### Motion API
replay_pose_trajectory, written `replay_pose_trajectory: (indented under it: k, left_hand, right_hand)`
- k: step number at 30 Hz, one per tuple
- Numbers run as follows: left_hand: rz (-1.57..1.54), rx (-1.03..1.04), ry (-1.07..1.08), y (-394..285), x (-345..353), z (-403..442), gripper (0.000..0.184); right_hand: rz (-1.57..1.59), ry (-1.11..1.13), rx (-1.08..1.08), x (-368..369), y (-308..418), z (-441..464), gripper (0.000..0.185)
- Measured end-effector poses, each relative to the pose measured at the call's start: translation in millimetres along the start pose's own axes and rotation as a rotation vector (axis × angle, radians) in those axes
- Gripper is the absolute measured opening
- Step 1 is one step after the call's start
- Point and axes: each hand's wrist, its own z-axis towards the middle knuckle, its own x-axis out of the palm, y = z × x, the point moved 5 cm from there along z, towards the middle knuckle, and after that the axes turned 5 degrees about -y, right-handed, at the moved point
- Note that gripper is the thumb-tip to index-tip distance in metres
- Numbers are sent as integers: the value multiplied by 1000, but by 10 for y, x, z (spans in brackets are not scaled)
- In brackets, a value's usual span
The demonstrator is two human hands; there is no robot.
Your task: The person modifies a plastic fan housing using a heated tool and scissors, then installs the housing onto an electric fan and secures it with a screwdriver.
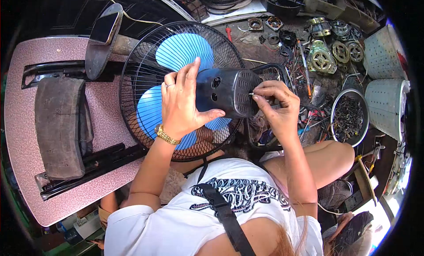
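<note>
While the left hand [181,97] is spreading its fingers wide along the left end of a black motor housing [221,95], the right hand [280,101] is pinching a small shiny piece [251,94] between thumb and fingertips at the housing's slotted right end. The housing is sitting mid-scene, on the right side of a fan's wire guard [150,70], and blue blades [185,48] are showing through it. On the left, a pink speckled table [22,114] is bearing a worn dark pad [59,128], and a phone [104,28] is resting on a grey plate [94,62]. On the right, a metal bowl [333,117] is holding small parts [350,114]; motor frames [321,58] are lying beyond it.
</note>
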Motion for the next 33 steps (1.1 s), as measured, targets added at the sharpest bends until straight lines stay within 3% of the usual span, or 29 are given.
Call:
replay_pose_trajectory:
  k: [14, 22, 33]
  left_hand:
    - [-8, 7, -27, -54, -20, 3, 119]
    - [6, 20, -16, -77, -3, -2, 122]
    - [40, 12, -6, -91, 14, 4, 125]
  right_hand:
    - [-103, 74, 34, -52, 50, 24, 14]
    - [-304, 70, -147, -34, 136, 47, 13]
    - [-295, 153, -173, -128, 146, 78, 16]
